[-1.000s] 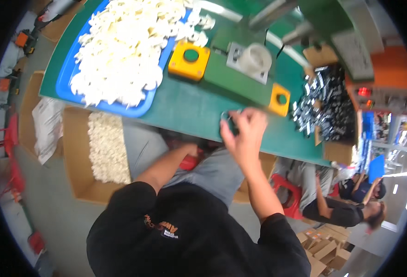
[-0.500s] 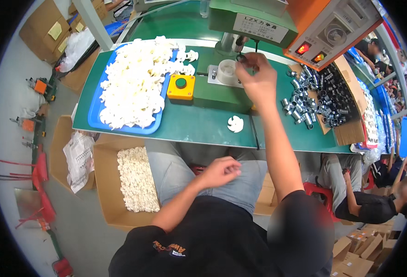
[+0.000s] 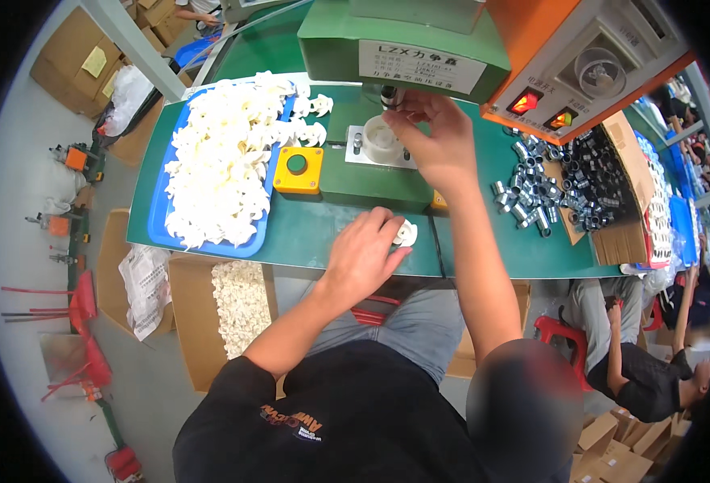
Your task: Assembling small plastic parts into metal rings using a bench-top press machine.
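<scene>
My left hand (image 3: 361,253) lies over the front of the green table, thumb and index finger apart. Between those fingertips sits a white finned plastic part (image 3: 406,233), partly covered by the hand. My right hand (image 3: 442,145) is raised under the head of a green press (image 3: 403,60), fingers pinched beside the press's dark ram tip (image 3: 390,98). What the pinch holds is hidden by the fingers. Below them a round whitish translucent holder (image 3: 381,141) stands on a metal plate (image 3: 357,153) on the press base.
A blue tray (image 3: 158,229) heaped with white finned parts stands left. Beside the press is a yellow box with a green button (image 3: 297,169). Metal sleeves (image 3: 532,189) and a cardboard box (image 3: 625,185) lie right, below an orange control unit (image 3: 580,64). A co-worker (image 3: 645,370) sits at right.
My left hand has come up from over my lap to the white finned part on the table. The right hand, which showed a dark ring in its fingers, has moved up to the ram.
</scene>
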`<move>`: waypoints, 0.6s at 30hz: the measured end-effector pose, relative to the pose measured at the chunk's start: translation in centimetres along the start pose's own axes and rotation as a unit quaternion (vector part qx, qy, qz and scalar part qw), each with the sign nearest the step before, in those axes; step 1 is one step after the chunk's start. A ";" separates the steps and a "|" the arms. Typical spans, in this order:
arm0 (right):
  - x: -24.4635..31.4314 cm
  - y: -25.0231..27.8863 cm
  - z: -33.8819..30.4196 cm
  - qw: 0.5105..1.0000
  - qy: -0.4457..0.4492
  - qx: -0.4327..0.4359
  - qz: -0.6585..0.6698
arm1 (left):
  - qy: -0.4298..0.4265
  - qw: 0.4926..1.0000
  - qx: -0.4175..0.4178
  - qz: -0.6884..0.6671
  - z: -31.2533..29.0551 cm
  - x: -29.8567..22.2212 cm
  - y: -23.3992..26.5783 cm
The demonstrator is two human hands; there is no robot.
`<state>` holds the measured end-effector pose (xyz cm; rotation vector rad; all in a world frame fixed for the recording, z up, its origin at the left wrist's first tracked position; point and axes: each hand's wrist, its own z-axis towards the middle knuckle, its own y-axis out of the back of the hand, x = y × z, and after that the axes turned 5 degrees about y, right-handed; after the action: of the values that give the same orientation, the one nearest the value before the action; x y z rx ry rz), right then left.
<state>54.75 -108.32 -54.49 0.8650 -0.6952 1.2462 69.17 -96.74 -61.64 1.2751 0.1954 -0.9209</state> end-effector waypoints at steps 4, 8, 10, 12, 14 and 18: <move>0.7 -0.2 0.1 0.999 -0.028 0.032 -0.014 | 0.011 1.000 0.015 -0.018 0.3 0.4 -0.2; -0.3 0.5 -0.4 0.999 -0.003 0.024 -0.036 | 0.009 0.996 0.004 -0.086 0.0 1.3 0.1; 0.4 1.6 -1.5 0.997 0.054 -0.018 -0.059 | 0.022 0.995 -0.027 -0.096 0.1 1.1 1.7; 0.8 3.4 -3.5 0.991 0.076 -0.058 -0.097 | 0.020 0.992 -0.046 -0.114 0.6 0.9 3.4; 0.8 5.5 -6.0 0.984 0.088 -0.044 -0.151 | -0.027 0.995 -0.072 -0.057 2.3 1.3 4.8; 0.4 7.6 -9.1 0.959 0.101 -0.027 -0.265 | -0.059 0.991 -0.116 -0.017 7.8 2.3 6.7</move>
<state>47.25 -99.55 -57.50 0.7964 -0.2990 0.8121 72.44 -104.71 -55.57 1.0015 0.2243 -0.9699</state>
